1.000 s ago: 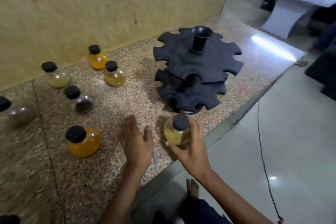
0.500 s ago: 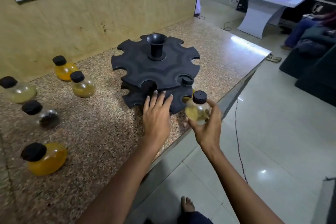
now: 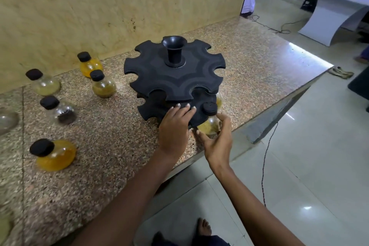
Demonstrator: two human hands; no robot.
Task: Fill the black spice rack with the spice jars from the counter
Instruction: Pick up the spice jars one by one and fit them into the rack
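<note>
Jar [image 3: 209, 124] of yellow spice — rack's [image 3: 175, 78] lower tier

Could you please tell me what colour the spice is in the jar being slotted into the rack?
Yellowish-green, under a black cap; the jar shows in the head view.

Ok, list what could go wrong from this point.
1. The spice rack sits near the counter edge; pushing the held jar into the lower tier could tip it outward despite the left hand bracing it.
2. The right hand grips the jar beyond the edge; a slip probably drops it on the floor.
</note>
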